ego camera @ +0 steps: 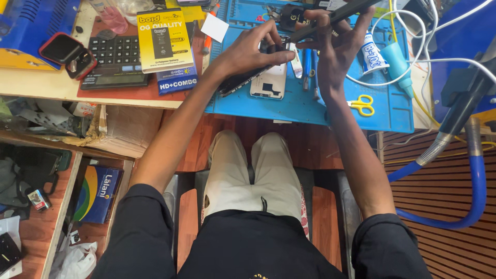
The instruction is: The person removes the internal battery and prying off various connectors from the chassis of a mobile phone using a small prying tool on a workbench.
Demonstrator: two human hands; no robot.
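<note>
This is a small phone-repair workshop, seen from a seat at a crowded wooden bench. A blue silicone work mat point(310, 106) at twelve o'clock carries an opened phone point(268, 82), slim hand tools point(308, 70), a glue tube point(372, 54) and yellow scissors point(361, 103), while boxed replacement batteries point(163, 39) and a calculator point(116, 59) lie at eleven o'clock. A flexible blue hose point(465, 206) with a black nozzle curls in at three o'clock, white cables point(413, 31) trail at one o'clock, and a blue machine point(31, 26) sits at ten o'clock.
</note>
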